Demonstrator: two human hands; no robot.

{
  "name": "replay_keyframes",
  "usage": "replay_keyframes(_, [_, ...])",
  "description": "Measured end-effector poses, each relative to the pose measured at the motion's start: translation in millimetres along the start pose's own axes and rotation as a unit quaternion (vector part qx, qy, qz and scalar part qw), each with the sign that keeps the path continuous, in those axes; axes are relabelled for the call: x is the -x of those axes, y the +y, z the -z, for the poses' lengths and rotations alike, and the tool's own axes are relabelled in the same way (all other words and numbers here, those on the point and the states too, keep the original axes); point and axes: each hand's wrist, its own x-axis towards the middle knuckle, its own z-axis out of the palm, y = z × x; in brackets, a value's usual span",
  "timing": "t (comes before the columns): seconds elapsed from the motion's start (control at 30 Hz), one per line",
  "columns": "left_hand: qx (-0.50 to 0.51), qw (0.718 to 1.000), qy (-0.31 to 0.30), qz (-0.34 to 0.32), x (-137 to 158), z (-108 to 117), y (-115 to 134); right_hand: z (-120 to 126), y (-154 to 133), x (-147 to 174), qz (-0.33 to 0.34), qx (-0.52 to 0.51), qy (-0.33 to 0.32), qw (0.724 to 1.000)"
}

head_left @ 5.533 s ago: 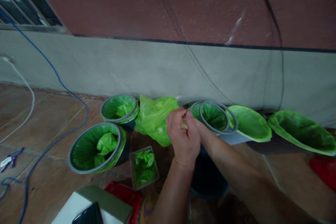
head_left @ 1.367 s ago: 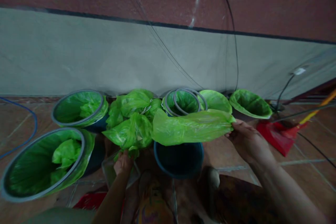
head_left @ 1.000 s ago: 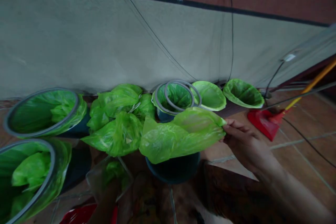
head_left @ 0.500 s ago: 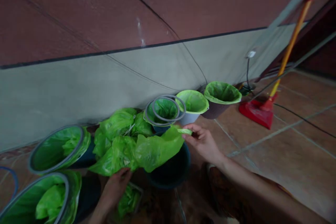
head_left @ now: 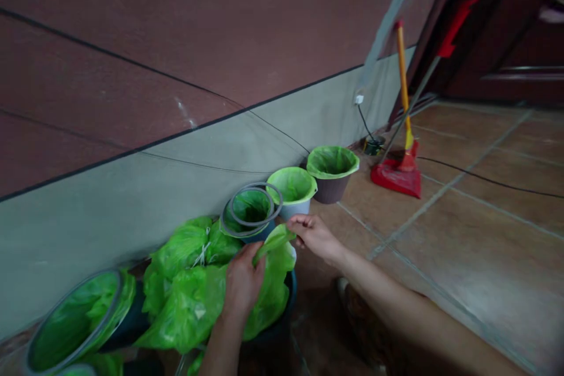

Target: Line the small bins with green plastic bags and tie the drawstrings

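Observation:
A thin green plastic bag (head_left: 271, 288) hangs between my hands over a dark bucket (head_left: 291, 296), which it largely hides. My left hand (head_left: 244, 279) is closed on the bag's upper edge. To its right, my right hand (head_left: 314, 238) pinches the same edge, fingertips together, and the rim is stretched between them. Left of my left hand lies a heap of bulging green bags (head_left: 180, 247), with white ties showing on some. Just beyond stands a lined bucket (head_left: 249, 235) with loose grey rings (head_left: 276, 195) on its mouth.
Two more lined buckets, one pale (head_left: 296, 208) and one brown (head_left: 332, 189), stand along the wall. A lined bin (head_left: 73, 329) with a grey rim is at lower left. On the tiled floor are a red dustpan (head_left: 396, 179) with a yellow handle and a black cable (head_left: 484, 174).
My left hand has moved up and right, from the bag heap to the edge of the bag. My right hand still pinches that edge. The view has turned right.

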Motion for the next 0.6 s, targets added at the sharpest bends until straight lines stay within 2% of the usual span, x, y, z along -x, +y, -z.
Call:
replay_keyframes(0.13, [-0.007,0.999,0.028,-0.029,1.3,0.0,-2.1,17.8,8.3,2.8,0.040,0.175,0.030,0.983])
replay_keyframes(0.23, [-0.013,0.999,0.029,-0.036,-3.2,-1.7,1.5,20.8,2.2,5.6,0.102,0.218,0.038,0.970])
replay_keyframes(0.33, [-0.007,0.999,0.023,-0.037,-6.6,-7.0,1.4,18.9,-6.5,6.8,0.166,0.245,0.010,0.955])
replay_keyframes(0.43, [-0.003,0.999,0.030,-0.037,-7.9,-9.2,-3.0,14.9,-6.8,5.6,0.194,0.295,-0.033,0.935])
replay_keyframes(0.5, [-0.003,0.999,0.036,-0.029,-8.2,-7.0,-7.2,13.4,-3.2,1.9,0.174,0.282,-0.022,0.943])
replay_keyframes(0.6, [-0.010,0.999,0.050,-0.009,-7.5,1.0,-14.2,18.8,0.9,-9.0,0.117,0.146,0.049,0.981])
